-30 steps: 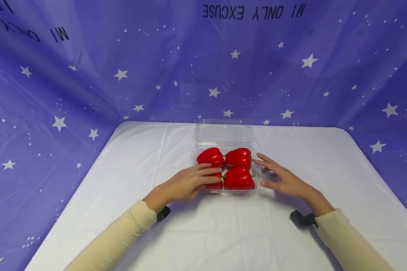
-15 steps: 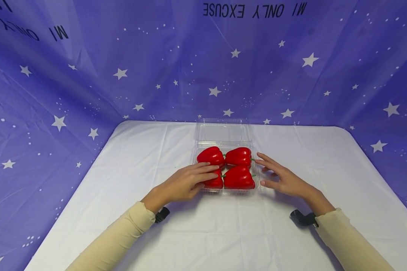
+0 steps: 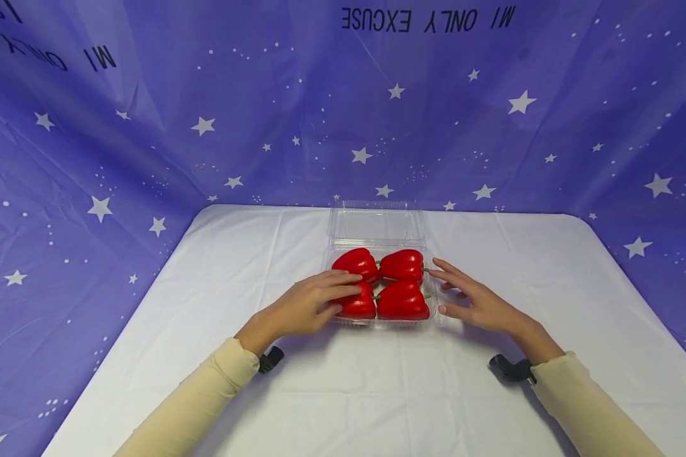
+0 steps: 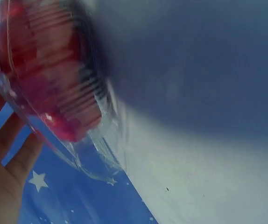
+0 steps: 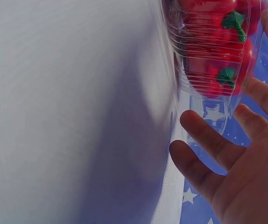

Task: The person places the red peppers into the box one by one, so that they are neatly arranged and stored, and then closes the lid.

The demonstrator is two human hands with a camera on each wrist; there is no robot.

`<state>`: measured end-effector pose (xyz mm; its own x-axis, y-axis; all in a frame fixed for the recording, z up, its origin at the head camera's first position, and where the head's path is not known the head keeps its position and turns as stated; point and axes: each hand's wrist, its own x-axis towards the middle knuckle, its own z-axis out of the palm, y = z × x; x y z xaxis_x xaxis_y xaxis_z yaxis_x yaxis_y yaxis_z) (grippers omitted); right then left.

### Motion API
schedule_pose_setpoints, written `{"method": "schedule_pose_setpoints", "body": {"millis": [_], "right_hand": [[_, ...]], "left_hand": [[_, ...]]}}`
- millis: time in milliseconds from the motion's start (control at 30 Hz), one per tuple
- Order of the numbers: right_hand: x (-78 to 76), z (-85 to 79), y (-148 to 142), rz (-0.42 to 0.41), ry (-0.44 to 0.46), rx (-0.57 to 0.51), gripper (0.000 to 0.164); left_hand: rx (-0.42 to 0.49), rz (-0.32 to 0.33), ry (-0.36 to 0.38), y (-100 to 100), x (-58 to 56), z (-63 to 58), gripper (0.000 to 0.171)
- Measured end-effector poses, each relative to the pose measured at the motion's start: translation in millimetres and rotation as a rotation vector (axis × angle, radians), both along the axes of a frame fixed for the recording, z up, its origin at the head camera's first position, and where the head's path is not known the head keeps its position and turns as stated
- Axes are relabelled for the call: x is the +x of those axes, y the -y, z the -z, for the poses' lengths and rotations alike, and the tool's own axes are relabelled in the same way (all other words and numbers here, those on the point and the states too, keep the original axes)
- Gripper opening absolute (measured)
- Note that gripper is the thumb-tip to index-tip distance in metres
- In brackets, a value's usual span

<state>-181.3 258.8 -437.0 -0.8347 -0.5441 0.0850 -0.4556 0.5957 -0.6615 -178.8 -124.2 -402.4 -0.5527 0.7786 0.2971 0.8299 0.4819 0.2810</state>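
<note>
Left hand (image 3: 302, 305) shifted left | right hand (image 3: 477, 303) at container edge (image 3: 434, 318) | grips apart | cloth (image 3: 389, 393) around

Left hand (image 3: 305, 308) at centre, right hand (image 3: 483, 306) right of centre
Forearms (image 3: 191, 403) slant up from the bottom edge; fingers (image 5: 209, 140) extended, the right hand's spread apart.

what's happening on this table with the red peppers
A person has both hands at a clear plastic box on a white-covered table. Four red peppers lie in it, two by two, and its lid is open on the far side. The left hand reaches over the left-hand peppers; whether it presses on them is unclear. The right hand is at the box's right side, fingers spread.
</note>
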Motion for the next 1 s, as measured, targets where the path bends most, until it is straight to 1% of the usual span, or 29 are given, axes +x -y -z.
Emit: {"method": "schedule_pose_setpoints", "body": {"millis": [167,267,433,567,667,800,867,1000], "right_hand": [[-0.2,0.6,0,0.000,0.002,0.000,0.071],[-0.2,0.5,1,-0.001,0.000,0.002,0.071],[-0.3,0.3,0,0.000,-0.007,0.006,0.071],[0.2,-1.1,0,0.001,-0.004,0.005,0.071],[0.1,-1.7,1,-0.007,-0.004,0.003,0.071],[-0.1,-2.5,1,-0.016,-0.015,0.006,0.070],[-0.4,-2.3,1,-0.018,-0.026,0.010,0.069],[-0.6,-1.4,0,-0.014,-0.026,0.010,0.069]], "left_hand": [[0.081,-0.073,0.098,8,-10.0,-0.7,0.042],[0.120,-0.137,0.137,15,-20.1,-1.4,0.040],[0.116,-0.262,0.204,31,-40.4,-3.0,0.040],[0.137,-0.355,0.296,43,-55.2,-3.0,0.039],[0.155,-0.414,0.360,49,-62.9,-2.4,0.038],[0.161,-0.466,0.422,51,-71.9,1.3,0.037],[0.169,-0.482,0.450,51,-76.7,2.7,0.037],[0.180,-0.493,0.498,50,-90.7,7.2,0.037]]}}
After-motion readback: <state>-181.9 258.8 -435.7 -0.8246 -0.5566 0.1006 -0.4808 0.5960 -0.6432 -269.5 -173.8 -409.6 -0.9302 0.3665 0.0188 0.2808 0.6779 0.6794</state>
